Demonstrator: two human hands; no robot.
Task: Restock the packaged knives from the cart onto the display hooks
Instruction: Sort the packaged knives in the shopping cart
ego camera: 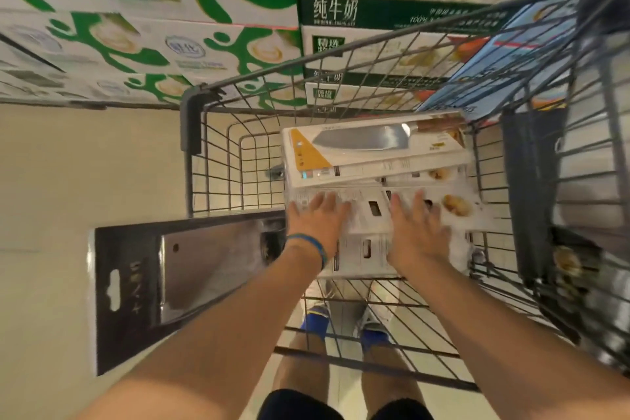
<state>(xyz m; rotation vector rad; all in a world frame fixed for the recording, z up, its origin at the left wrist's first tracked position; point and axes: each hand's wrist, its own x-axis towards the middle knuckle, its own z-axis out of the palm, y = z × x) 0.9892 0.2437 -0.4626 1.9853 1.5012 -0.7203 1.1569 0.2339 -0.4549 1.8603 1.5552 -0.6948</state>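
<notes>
Head view: you are reaching both arms into the wire cart, with your left hand and right hand lying side by side, slightly apart, fingers extended flat on the stack of white packaged knives. Just beyond your fingertips, the top knife package, white with a yellow corner, is showing its blade. A black cleaver package is sitting just left of your left forearm; its support is not discernible. A blue wristband is circling your left wrist. Milk cartons are standing stacked well beyond both hands
</notes>
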